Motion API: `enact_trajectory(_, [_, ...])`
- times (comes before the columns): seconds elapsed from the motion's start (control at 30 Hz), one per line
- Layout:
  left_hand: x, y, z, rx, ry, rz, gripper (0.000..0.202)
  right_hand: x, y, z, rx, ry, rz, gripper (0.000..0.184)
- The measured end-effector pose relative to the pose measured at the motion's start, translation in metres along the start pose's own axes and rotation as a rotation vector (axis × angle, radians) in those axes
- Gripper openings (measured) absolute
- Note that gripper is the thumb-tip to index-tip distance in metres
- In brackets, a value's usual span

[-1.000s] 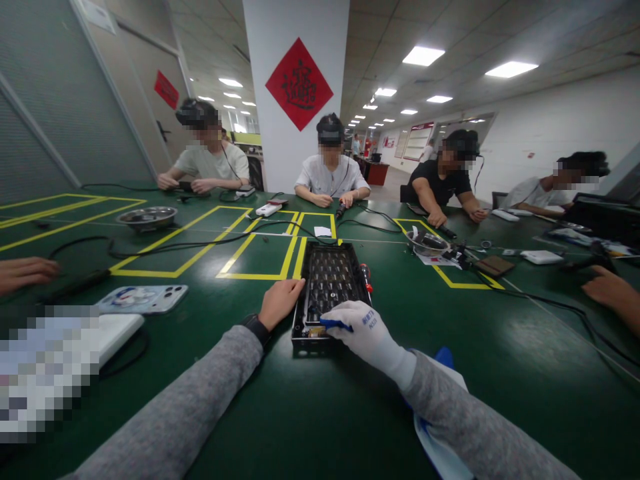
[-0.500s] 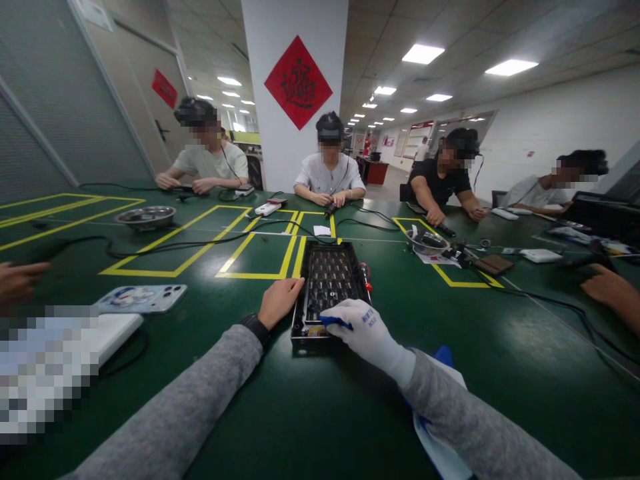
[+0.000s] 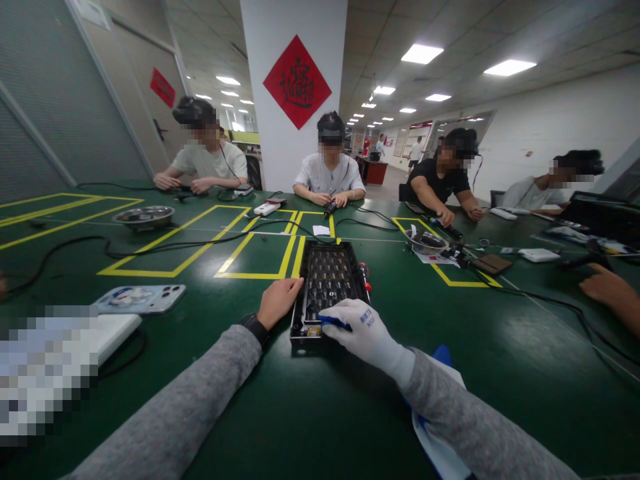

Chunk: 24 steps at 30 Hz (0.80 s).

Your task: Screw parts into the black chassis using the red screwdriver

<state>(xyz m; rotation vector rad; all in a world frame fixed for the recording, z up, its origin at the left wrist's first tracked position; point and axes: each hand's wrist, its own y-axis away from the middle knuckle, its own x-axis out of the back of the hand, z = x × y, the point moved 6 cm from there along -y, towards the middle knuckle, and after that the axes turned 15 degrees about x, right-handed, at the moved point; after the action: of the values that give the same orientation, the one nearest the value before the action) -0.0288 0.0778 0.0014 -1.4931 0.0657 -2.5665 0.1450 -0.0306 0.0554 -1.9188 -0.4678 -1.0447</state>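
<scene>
A black screwdriver bit case [image 3: 295, 327] lies lengthwise before me, with rows of small metal bits [image 3: 330, 277] standing in it. My left hand [image 3: 280, 300], bare with a dark wristband, is closed against the case's left edge. Over the near right part of the case is my right hand [image 3: 357, 327], in a white glove with blue finger coating. Its thumb and fingers are pinched together low over the near end; whatever is between them is hidden. Something small and yellowish [image 3: 314, 331] shows in the near compartment. A red and black tool [image 3: 366, 277] sits along the right side.
A phone [image 3: 143, 299] and a white box-like object [image 3: 113, 337] lie to my left. A spare glove [image 3: 440, 427] is under my right forearm. Metal bowls [image 3: 145, 217], cables [image 3: 150, 248] and yellow tape [image 3: 250, 275] are farther out. Several people sit around the green table [image 3: 225, 427].
My gloved fingers have shifted very slightly over the case's near end. My left hand keeps its place. At far left, another person's hand has drawn almost out of view.
</scene>
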Motion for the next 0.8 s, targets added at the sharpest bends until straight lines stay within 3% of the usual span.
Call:
enact_trajectory(0.6, [-0.002,-0.002,-0.003,0.01,0.03,-0.016,0.052,0.01,0.004,-0.002,0.042,-0.147,0.079,0.034])
enact_trajectory(0.7, [0.0,0.0,-0.001,0.004,0.054,-0.014,0.051,0.013,0.007,-0.002,0.063,-0.182,0.156,0.04])
enact_trajectory(0.8, [0.002,0.002,0.0,0.001,0.058,-0.018,0.051,0.02,0.013,0.001,0.061,-0.259,0.325,0.051])
